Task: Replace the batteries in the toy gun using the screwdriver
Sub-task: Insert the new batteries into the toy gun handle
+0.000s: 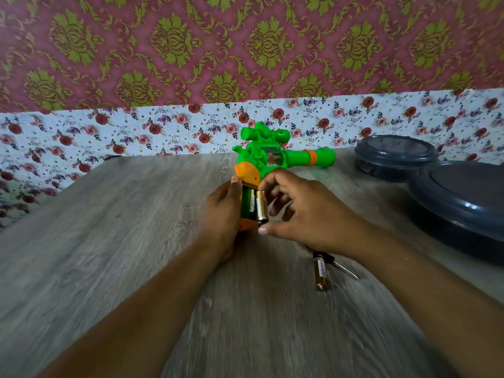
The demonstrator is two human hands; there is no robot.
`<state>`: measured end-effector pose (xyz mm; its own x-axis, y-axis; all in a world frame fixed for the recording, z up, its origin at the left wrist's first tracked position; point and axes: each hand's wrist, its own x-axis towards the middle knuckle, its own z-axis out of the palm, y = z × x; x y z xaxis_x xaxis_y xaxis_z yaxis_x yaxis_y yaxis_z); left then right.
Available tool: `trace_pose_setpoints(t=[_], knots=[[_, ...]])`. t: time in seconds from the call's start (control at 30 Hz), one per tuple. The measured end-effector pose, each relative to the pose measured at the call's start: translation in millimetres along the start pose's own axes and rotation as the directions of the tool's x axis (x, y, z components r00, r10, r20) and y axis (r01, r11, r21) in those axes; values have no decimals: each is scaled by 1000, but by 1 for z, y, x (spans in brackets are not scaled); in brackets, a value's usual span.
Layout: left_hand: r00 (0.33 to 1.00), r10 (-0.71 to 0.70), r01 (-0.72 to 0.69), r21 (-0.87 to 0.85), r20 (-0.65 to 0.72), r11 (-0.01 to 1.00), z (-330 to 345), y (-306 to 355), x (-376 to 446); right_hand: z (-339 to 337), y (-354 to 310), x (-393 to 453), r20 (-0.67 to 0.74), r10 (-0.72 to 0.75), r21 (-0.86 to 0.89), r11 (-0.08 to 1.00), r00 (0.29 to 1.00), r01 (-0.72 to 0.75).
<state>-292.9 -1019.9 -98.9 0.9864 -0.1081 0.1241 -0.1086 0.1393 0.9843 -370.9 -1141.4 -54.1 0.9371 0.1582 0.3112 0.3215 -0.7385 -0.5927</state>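
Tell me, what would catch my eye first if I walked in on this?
The bright green and orange toy gun at the middle of the table, its grip held by the left hand. The right hand pinches a gold battery at the open grip, where another battery already sits. A spare battery lies beside a screwdriver near the right wrist, and two dark grey lids sit at the far right.

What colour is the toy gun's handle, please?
Orange, with a green battery bay; the rest of the toy gun is mostly green. The head view shows it best.
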Motion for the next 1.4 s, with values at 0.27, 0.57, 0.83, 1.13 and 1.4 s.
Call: trace_pose_setpoints(t=[0.27, 0.57, 0.83, 1.13, 1.4], knots=[[1000, 17, -17, -5, -25, 1000, 1, 1, -1, 17, 18, 11, -116, 90, 400, 916, 989, -36], [999, 10, -10, -8, 47, 1000, 1, -1, -3, 33, 20, 15, -158, -76, -77, 995, 984, 65], [979, 96, -102, 24, 179, 994, 3, 3, -12, 34, 29, 29, -428, -2, -151, 986, 904, -69], [952, 221, -281, 323, 211, 904, 3, -6, -9, 28, 34, 34, -426, 36, -152, 982, 904, -111], [979, 133, -184, 388, 156, 903, 2, -13, 0, -45, -5, -8, 323, 228, -235, 960, 919, -155]])
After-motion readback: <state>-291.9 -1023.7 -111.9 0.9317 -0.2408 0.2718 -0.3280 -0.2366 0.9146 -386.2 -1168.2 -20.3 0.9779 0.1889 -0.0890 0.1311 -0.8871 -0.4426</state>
